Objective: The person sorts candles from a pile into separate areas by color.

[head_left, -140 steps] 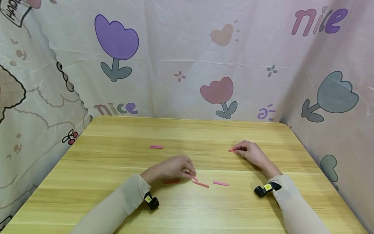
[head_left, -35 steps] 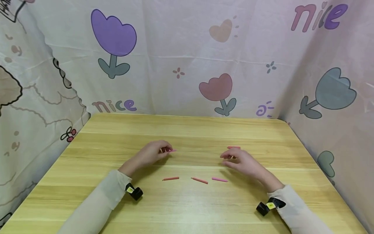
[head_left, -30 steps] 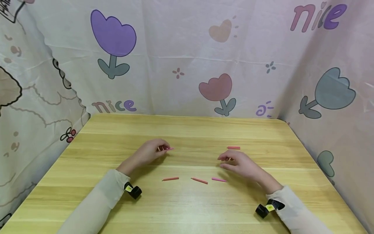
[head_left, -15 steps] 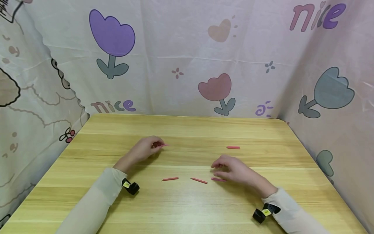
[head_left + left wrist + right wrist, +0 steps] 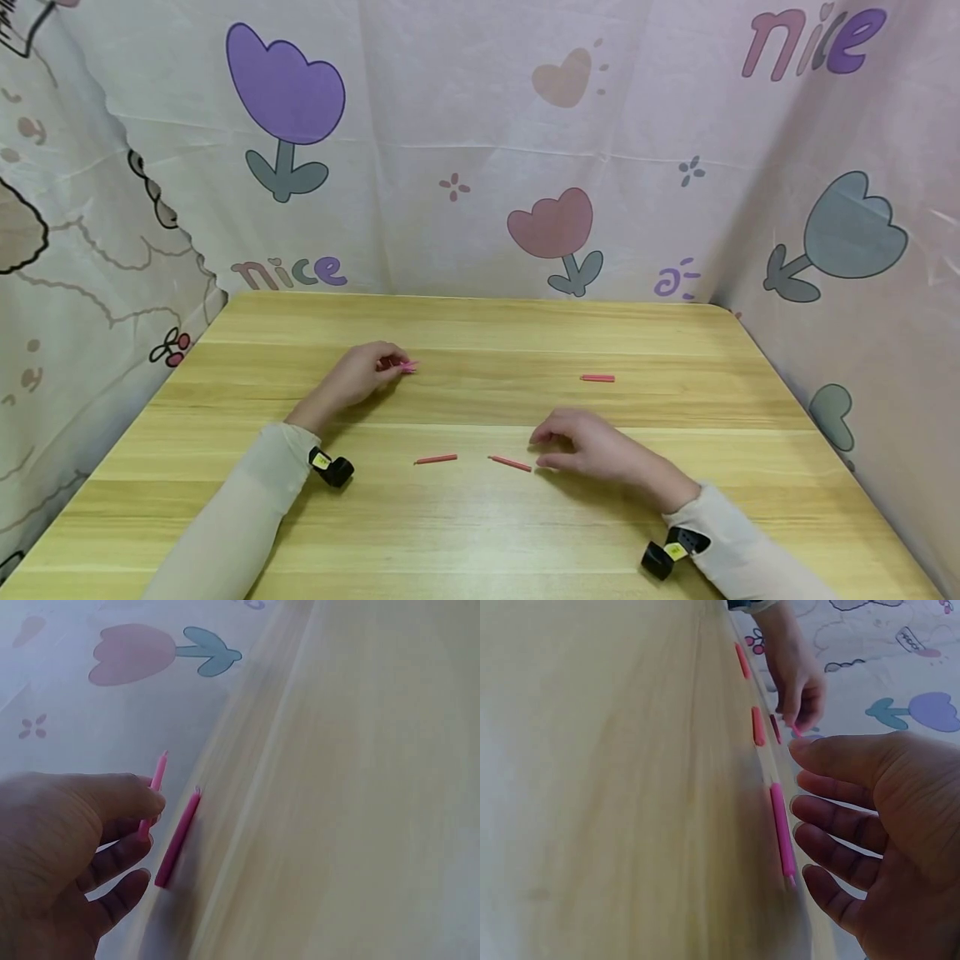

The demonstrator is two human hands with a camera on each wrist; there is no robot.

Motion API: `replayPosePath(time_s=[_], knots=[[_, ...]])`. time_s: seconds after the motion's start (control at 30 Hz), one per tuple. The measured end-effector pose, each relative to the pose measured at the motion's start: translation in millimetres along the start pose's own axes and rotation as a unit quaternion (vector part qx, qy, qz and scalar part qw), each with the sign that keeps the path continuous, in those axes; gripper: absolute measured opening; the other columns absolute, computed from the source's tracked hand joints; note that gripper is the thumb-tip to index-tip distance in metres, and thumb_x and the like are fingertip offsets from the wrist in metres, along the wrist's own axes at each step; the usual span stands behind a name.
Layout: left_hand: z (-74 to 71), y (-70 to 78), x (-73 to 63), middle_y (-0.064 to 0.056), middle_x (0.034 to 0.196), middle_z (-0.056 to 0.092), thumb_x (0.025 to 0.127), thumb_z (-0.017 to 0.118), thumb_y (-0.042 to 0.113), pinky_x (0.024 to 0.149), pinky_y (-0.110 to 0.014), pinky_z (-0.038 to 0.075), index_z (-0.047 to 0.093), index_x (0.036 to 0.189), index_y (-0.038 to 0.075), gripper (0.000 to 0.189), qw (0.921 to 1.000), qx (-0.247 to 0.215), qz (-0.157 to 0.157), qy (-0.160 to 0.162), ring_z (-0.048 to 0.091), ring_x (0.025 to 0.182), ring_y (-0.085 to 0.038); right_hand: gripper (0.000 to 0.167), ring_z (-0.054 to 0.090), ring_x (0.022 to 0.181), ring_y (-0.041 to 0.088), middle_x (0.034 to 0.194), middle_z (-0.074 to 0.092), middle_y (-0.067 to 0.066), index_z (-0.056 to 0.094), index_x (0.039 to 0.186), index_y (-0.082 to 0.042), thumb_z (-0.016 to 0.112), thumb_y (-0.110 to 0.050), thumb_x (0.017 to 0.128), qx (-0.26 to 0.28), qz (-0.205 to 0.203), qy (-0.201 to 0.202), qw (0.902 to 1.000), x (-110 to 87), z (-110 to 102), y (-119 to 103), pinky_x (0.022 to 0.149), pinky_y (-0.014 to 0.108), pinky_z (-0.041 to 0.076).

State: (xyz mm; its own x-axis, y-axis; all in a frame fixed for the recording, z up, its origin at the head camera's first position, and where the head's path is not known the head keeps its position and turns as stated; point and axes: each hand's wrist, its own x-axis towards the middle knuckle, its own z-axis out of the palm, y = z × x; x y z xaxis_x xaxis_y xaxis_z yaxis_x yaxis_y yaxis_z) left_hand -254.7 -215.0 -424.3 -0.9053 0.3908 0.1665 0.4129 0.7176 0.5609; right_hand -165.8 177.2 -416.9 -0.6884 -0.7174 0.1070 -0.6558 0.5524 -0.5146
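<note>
My left hand (image 5: 360,373) pinches a thin pink candle (image 5: 153,796) between thumb and fingers, over the far left of the table. Just below it a darker pink candle (image 5: 178,840) with a short wick lies on the wood. My right hand (image 5: 596,447) hovers with loosely bent fingers and holds nothing. Beside its fingertips a magenta candle (image 5: 781,829) lies on the table; in the head view the hand hides it. Left of the right hand lie two separate red candles, one farther left (image 5: 435,459) and one nearer the fingertips (image 5: 510,463).
At the back right, red candles (image 5: 597,378) lie together on the wooden table (image 5: 480,533). A printed cloth (image 5: 427,83) with flowers hangs behind the table and along its sides. A small black camera (image 5: 332,468) sits on the left wrist, another (image 5: 663,557) on the right.
My left hand has carried the pink candle from the middle of the table back and left, to the far-left candle. My right hand has left the back-right candles and come toward the magenta one.
</note>
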Motion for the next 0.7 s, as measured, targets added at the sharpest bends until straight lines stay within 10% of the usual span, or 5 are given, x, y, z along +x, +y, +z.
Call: replayPosePath(time_s=[0.7], knots=[[-1.1,-27.7,1.9,-0.01,0.1,0.071,0.094,0.066,0.013,0.087,-0.051,0.048,0.074,0.106,0.005,0.016,0.9989,0.015,0.032,0.032,0.064,0.096,-0.032,0.019,0.053,0.078,0.008,0.092,0.06,-0.011,0.071,0.107,-0.018,0.072,-0.026,0.09,-0.016,-0.032,-0.013,0.9993,14.1,14,-14,0.069,0.021,0.045]])
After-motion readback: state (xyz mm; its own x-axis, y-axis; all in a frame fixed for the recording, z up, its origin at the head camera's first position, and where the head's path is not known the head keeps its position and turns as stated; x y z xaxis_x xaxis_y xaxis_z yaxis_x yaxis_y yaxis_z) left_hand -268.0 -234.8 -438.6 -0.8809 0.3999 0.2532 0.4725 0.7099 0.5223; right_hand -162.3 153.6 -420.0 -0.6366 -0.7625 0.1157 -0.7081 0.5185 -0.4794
